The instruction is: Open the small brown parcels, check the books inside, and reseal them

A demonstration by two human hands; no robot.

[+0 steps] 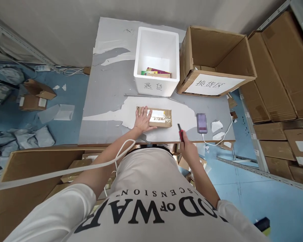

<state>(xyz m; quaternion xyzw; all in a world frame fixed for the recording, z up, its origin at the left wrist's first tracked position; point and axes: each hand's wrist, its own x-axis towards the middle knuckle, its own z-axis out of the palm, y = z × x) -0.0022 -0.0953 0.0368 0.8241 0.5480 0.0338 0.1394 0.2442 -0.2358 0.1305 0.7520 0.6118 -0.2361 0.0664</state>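
A small brown cardboard parcel (pixel 168 118) with a white label and shiny tape lies flat on the table, near its front edge. My left hand (pixel 142 121) rests on the left end of it, fingers spread and palm down. To the right of the parcel, my right hand (pixel 189 148) is closed round a red and black utility knife (pixel 180 133). The knife's dark tip points up and away from me, apart from the parcel.
Behind the parcel stand a white foam box (pixel 156 86) with several small packets and a large open carton (pixel 218 92). A phone (pixel 202 123) on a white cable and torn paper (pixel 216 126) lie to the right. A white cord (pixel 65 171) crosses my left arm.
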